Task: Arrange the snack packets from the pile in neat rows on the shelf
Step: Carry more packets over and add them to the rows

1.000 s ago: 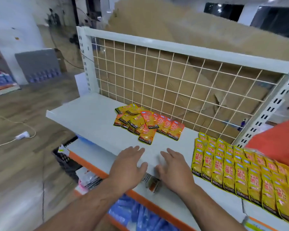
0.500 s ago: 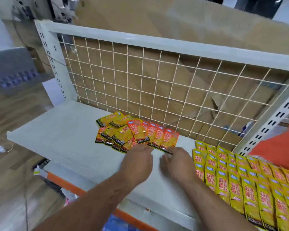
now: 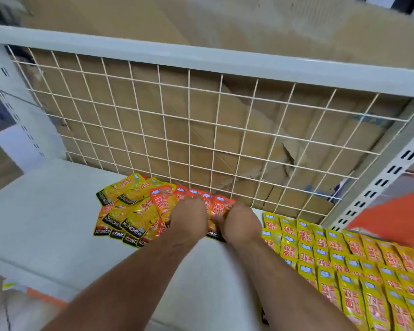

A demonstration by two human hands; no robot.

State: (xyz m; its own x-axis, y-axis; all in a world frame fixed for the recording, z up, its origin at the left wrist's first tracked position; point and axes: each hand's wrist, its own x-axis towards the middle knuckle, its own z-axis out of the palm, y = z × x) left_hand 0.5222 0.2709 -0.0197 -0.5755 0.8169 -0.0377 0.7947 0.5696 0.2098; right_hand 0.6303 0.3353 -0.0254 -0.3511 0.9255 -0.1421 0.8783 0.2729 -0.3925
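The loose pile (image 3: 129, 211) of snack packets lay near the back of the white shelf (image 3: 46, 211), close against the wire grid (image 3: 201, 130). Yellow packets sprawled over one another on its left and a fan of orange packets (image 3: 164, 201) overlapped on its right. That placing probably left the front of the shelf free for laying out, with the grid keeping packets from slipping off toward the cardboard (image 3: 225, 20) behind. Both hands were on the orange fan, side by side and nearly touching, which suggests the fan was being gathered as one bunch rather than picked singly. The right hand (image 3: 239, 225) had its grip pinching the rightmost orange packet, fingers curled over its top and thumb at its lower edge. The left hand (image 3: 189, 220) rested on the packets beside it, but its own back hid the fingers, so I could not tell whether its grip was pinching or only pressing down. Just to the right, finished rows (image 3: 344, 259) of yellow packets lay shingled and square to the shelf edge, likely the pattern the orange ones were to follow.
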